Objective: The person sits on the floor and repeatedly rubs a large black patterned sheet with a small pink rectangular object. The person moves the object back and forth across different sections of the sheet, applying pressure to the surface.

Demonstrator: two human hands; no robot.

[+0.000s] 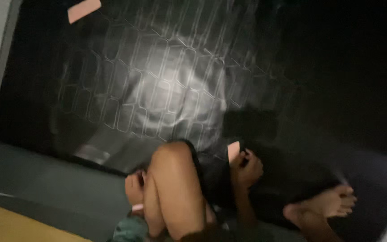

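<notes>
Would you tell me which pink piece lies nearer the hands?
The pink piece beside the right hand; the other pink piece lies at the top edge.

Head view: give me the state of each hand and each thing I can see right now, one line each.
Left hand: curled beside the raised knee, grip contents too blurred to tell.
Right hand: fingers curled around a small pinkish piece.
Dark tile-patterned floor: lit by one bright patch, dark elsewhere.
Bare foot: resting on the dark surface.
Pinkish flat piece: lying alone at the top edge.
</notes>
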